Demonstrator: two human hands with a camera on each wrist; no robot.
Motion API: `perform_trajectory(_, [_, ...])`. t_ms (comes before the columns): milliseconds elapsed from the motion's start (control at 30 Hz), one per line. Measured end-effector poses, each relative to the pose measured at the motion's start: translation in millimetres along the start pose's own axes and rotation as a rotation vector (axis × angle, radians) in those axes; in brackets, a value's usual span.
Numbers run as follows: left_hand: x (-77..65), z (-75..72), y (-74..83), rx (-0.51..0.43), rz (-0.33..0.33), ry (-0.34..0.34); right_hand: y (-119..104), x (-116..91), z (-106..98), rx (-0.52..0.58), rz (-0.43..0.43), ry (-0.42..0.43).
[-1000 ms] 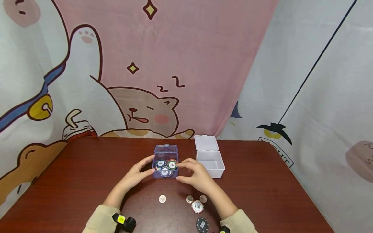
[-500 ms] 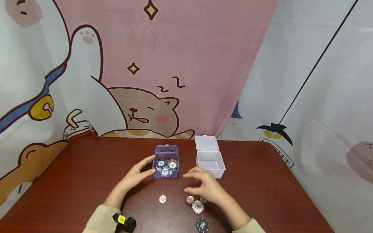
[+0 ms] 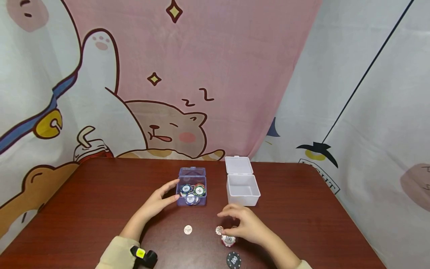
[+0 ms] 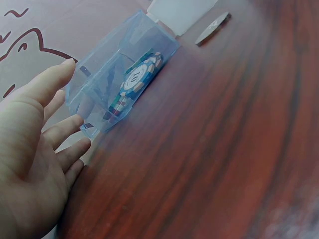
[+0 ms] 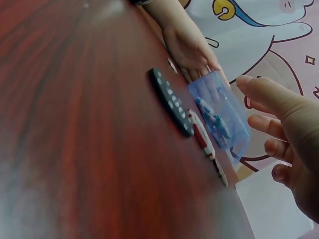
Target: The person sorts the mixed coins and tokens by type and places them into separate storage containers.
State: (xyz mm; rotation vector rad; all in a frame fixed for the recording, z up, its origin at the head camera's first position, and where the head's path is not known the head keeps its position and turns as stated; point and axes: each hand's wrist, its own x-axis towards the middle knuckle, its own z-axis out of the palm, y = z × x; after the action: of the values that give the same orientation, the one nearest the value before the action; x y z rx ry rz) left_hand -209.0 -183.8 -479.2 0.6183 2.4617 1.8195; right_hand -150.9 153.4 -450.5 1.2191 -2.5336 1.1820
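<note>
A translucent blue box [image 3: 180, 202] with its lid raised stands mid-table, holding several poker chips [image 3: 199, 190]. My left hand [image 3: 155, 203] rests at its left side, thumb and fingers spread and touching the wall. Lower right, my right hand [image 3: 248, 225] hovers with thumb and fingers apart, nothing between them. Under its thumb lie a small pale coin-like disc [image 3: 219, 230] and a white-and-red poker chip [image 3: 228, 241] marked 100, partly covered. A black poker chip [image 3: 233, 260] marked 100 lies nearer me, also seen in the right wrist view.
Right of the blue box stands a white box [image 3: 251, 201], lid up, with nothing visible inside. Another pale disc [image 3: 187, 229] lies in front of the blue box. A cartoon-print cloth [image 3: 235, 74] hangs behind the brown table [image 3: 302, 209].
My right hand has left the blue box's right side and moved back toward me and rightward, over the loose discs and chips. My left hand has stayed at the box.
</note>
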Motion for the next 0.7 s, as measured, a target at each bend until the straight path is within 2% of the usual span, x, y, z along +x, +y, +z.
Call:
perform_trajectory(100, [-0.1, 0.0, 0.8, -0.004, -0.006, -0.003, 1.6, -5.4, -0.9, -0.001, -0.005, -0.025])
perform_trajectory(300, [-0.4, 0.6, 2.6, 0.000, -0.015, -0.002, 5.8, -13.0, -2.3, -0.051, -0.078, -0.055])
perform_trajectory(433, [0.9, 1.8, 2.6, 0.011, -0.030, 0.000, 5.3, -16.0, -2.9, -0.066, -0.085, -0.081])
perform_trajectory(700, [0.5, 1.0, 1.0, 0.010, -0.020, 0.005, 9.9, -21.3, -1.7, -0.066, -0.109, -0.131])
